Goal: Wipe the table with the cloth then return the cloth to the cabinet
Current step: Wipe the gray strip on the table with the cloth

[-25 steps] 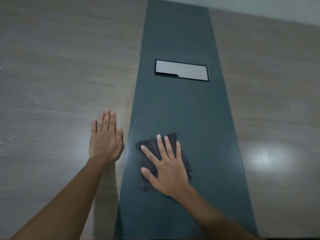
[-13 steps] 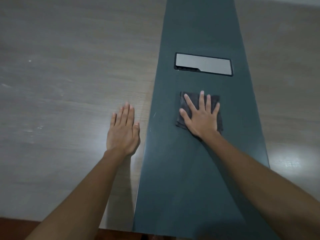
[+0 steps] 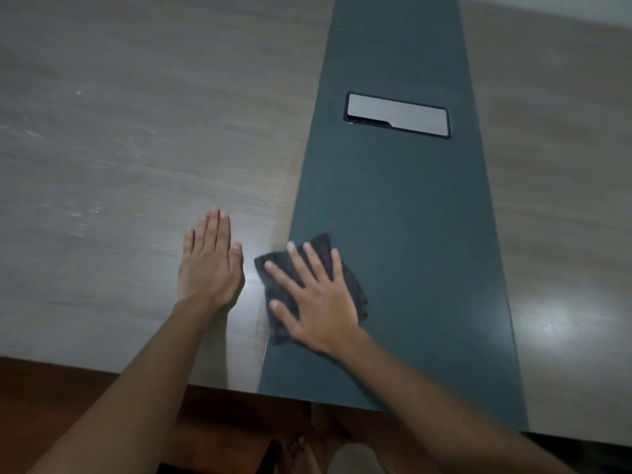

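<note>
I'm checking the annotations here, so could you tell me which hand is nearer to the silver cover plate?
Right. The right hand presses the cloth on the dark strip, below the plate; the left hand lies flat on the wood, farther left.

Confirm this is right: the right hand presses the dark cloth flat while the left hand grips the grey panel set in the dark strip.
Not quite. In the head view the left hand lies flat on the wooden table, far from the grey panel. The right hand does press the dark cloth.

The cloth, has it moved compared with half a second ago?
Yes. The cloth moved away from the metal cover plate, toward the person, onto the dark strip's left edge.
</note>
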Tool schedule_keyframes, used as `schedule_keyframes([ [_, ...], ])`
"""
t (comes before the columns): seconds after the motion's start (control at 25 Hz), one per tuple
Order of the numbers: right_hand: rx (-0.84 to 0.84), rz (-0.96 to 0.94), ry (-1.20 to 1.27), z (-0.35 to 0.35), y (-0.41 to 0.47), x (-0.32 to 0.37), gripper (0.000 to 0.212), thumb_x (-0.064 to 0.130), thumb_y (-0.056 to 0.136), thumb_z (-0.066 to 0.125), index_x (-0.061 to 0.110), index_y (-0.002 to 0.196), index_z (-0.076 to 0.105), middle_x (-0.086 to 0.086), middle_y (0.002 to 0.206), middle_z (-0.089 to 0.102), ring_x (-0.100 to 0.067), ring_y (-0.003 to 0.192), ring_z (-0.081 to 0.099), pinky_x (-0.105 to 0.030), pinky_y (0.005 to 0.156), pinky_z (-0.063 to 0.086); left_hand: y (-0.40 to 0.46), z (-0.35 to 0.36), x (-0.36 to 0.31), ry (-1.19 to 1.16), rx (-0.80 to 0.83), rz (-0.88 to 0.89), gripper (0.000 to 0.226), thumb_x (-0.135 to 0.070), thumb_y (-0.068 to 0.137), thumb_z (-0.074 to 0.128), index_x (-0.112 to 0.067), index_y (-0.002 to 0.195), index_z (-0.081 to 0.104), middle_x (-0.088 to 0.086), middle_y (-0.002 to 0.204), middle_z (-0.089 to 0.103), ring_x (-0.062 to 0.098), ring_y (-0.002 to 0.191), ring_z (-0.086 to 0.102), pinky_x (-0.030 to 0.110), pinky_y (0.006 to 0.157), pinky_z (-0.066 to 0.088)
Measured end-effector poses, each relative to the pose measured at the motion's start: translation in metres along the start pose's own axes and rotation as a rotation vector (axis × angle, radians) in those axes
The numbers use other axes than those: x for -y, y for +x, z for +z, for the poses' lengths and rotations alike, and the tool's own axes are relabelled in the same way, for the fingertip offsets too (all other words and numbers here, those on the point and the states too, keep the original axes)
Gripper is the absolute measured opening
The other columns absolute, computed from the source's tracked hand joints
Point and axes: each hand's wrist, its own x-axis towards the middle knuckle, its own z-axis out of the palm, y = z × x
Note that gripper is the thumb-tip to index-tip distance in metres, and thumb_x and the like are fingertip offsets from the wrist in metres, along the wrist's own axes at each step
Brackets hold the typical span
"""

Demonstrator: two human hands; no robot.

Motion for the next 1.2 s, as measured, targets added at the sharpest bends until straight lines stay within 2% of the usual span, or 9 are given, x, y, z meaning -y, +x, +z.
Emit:
schedule_keyframes([
  [0.24, -0.016, -0.071, -0.023, 0.016, -0.097, 0.025, 0.061, 0.065, 0.103, 0.029, 0.044, 0.16, 0.023, 0.001, 0.171, 0.016, -0.023, 0.159, 0.009, -0.062, 0.124, 0.007, -0.028, 0.007, -0.001, 0.01, -0.014, -0.034, 0.068, -0.041, 0.098, 0.003, -0.01, 0.159, 0.006, 0.006, 0.167, 0.0, 0.017, 0.154, -0.004, 0.04, 0.124, -0.006],
  [0.36, -0.061, 0.034, -0.002, 0.014, -0.142, -0.012, 0.062, 0.067, 0.101, 0.036, 0.044, 0.158, 0.03, 0.003, 0.17, 0.02, -0.02, 0.158, 0.015, -0.061, 0.123, 0.015, -0.032, 0.011, 0.001, 0.007, -0.014, -0.042, 0.069, -0.042, 0.097, 0.001, -0.011, 0.159, 0.005, 0.005, 0.167, -0.002, 0.017, 0.154, -0.004, 0.04, 0.124, -0.006],
  [0.48, -0.048, 0.185, -0.059, 0.007, -0.178, -0.08, 0.064, 0.07, 0.1, 0.03, 0.043, 0.158, 0.03, 0.002, 0.17, 0.018, -0.022, 0.157, 0.017, -0.063, 0.121, 0.02, -0.037, 0.012, -0.002, -0.001, -0.015, -0.053, 0.068, -0.04, 0.097, 0.0, -0.011, 0.159, 0.003, 0.005, 0.167, -0.004, 0.017, 0.154, -0.005, 0.041, 0.124, -0.006],
  [0.6, -0.018, 0.364, -0.084, -0.004, -0.161, -0.125, 0.068, 0.074, 0.098, 0.016, 0.045, 0.16, 0.022, 0.001, 0.172, 0.014, -0.023, 0.158, 0.013, -0.065, 0.121, 0.017, -0.044, 0.011, -0.004, -0.004, -0.026, -0.05, 0.067, -0.04, 0.098, 0.0, -0.011, 0.159, 0.001, 0.006, 0.167, -0.004, 0.018, 0.154, -0.005, 0.042, 0.124, -0.005],
  [0.76, -0.074, 0.588, -0.039, 0.0, -0.081, -0.094, 0.071, 0.072, 0.094, 0.015, 0.048, 0.16, 0.014, -0.005, 0.172, 0.009, -0.032, 0.158, 0.006, -0.069, 0.121, 0.004, -0.041, 0.014, -0.001, 0.027, -0.02, -0.039, 0.065, -0.04, 0.1, 0.001, -0.01, 0.158, 0.001, 0.007, 0.167, -0.003, 0.02, 0.154, -0.005, 0.043, 0.124, -0.005],
  [0.84, -0.118, 0.544, -0.005, 0.009, -0.056, -0.049, 0.069, 0.069, 0.096, 0.023, 0.045, 0.16, 0.019, -0.008, 0.172, 0.012, -0.035, 0.158, 0.007, -0.07, 0.119, 0.002, -0.04, 0.017, 0.002, 0.045, -0.034, -0.041, 0.063, -0.039, 0.103, 0.006, -0.009, 0.158, 0.002, 0.008, 0.167, -0.001, 0.022, 0.154, -0.003, 0.044, 0.124, -0.003],
  [1.0, -0.105, 0.252, 0.033, 0.023, -0.07, 0.043, 0.064, 0.065, 0.1, 0.029, 0.043, 0.159, 0.025, -0.009, 0.171, 0.014, -0.034, 0.158, 0.006, -0.069, 0.119, 0.003, -0.039, 0.021, -0.002, 0.047, -0.029, -0.035, 0.064, -0.041, 0.102, 0.006, -0.009, 0.158, 0.005, 0.008, 0.167, 0.001, 0.024, 0.154, 0.0, 0.043, 0.123, -0.003],
  [1.12, -0.151, 0.104, 0.054, 0.026, -0.108, 0.035, 0.058, 0.064, 0.102, 0.033, 0.044, 0.157, 0.032, -0.002, 0.17, 0.022, -0.028, 0.158, 0.01, -0.064, 0.121, 0.008, -0.037, 0.023, -0.009, 0.019, -0.026, -0.036, 0.062, -0.038, 0.104, 0.011, -0.007, 0.158, 0.01, 0.008, 0.167, 0.003, 0.025, 0.154, 0.002, 0.044, 0.124, -0.002],
  [1.2, -0.178, 0.093, 0.038, 0.026, -0.14, 0.003, 0.057, 0.064, 0.102, 0.035, 0.046, 0.156, 0.033, 0.001, 0.169, 0.023, -0.025, 0.158, 0.012, -0.063, 0.122, 0.01, -0.033, 0.024, -0.018, 0.002, -0.014, -0.003, 0.063, -0.039, 0.104, 0.011, -0.007, 0.158, 0.01, 0.008, 0.167, 0.003, 0.024, 0.154, 0.001, 0.045, 0.124, -0.003],
])
